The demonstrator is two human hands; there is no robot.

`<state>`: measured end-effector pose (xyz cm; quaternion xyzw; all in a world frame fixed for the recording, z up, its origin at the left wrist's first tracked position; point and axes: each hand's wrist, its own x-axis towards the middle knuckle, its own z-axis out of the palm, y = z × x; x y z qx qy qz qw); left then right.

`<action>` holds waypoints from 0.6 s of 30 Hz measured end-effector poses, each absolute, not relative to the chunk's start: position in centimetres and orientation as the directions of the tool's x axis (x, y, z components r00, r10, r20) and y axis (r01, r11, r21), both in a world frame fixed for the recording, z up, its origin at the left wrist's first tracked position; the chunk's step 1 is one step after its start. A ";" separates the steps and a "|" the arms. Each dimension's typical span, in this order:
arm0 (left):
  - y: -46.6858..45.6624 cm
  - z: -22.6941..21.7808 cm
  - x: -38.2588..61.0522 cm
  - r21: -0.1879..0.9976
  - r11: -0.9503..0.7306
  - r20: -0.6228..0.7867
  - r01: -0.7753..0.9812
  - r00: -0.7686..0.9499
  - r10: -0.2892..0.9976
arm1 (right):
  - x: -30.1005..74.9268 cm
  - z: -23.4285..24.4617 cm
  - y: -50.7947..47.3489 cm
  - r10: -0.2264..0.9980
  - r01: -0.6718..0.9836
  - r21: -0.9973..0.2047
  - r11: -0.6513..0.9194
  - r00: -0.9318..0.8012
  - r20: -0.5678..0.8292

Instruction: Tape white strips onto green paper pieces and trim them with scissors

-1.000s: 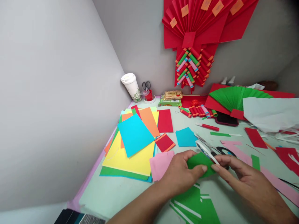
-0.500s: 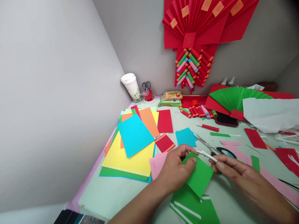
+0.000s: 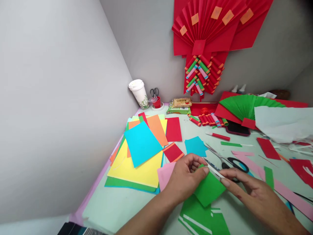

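Note:
My left hand (image 3: 184,178) pinches a square piece of green paper (image 3: 210,191) by its upper left corner, thumb on top. A narrow white strip (image 3: 215,171) runs along the paper's upper right edge. Its right end is pinched between the thumb and fingers of my right hand (image 3: 246,186); its left end lies by my left fingertips. Under the held square, a larger green sheet (image 3: 195,209) lies on the table with several white strips on it. Scissors (image 3: 226,160) with black handles lie just beyond my hands, partly hidden by the right one.
A stack of coloured paper (image 3: 137,173) is at left. Behind it stand a white cup (image 3: 139,94) and a red pot holding small scissors (image 3: 156,101). Small paper rolls (image 3: 207,119), a red marker (image 3: 219,136), a phone (image 3: 237,128) and a green paper fan (image 3: 246,106) lie farther back.
The white strip, slightly bowed before, now lies straighter along the green paper's edge. My right hand has shifted slightly down and left. The view has tilted slightly.

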<state>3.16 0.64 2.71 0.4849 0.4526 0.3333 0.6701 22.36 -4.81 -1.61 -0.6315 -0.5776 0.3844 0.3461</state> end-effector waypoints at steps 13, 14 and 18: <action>0.9 3.7 2.3 0.877 0.480 -0.435 -0.011 0.405 0.804 | 22.5 -1.6 -5.2 0.997 0.534 -0.842 -0.077 0.046 -0.062; 1.0 3.8 2.2 0.857 0.514 -0.455 -0.042 0.407 0.792 | 22.7 -1.6 -5.2 0.997 0.528 -0.845 -0.083 0.051 -0.066; 1.1 3.8 1.8 0.797 0.589 -0.492 -0.137 0.418 0.764 | 23.6 -1.4 -5.2 0.991 0.441 -0.890 -0.119 -0.010 -0.137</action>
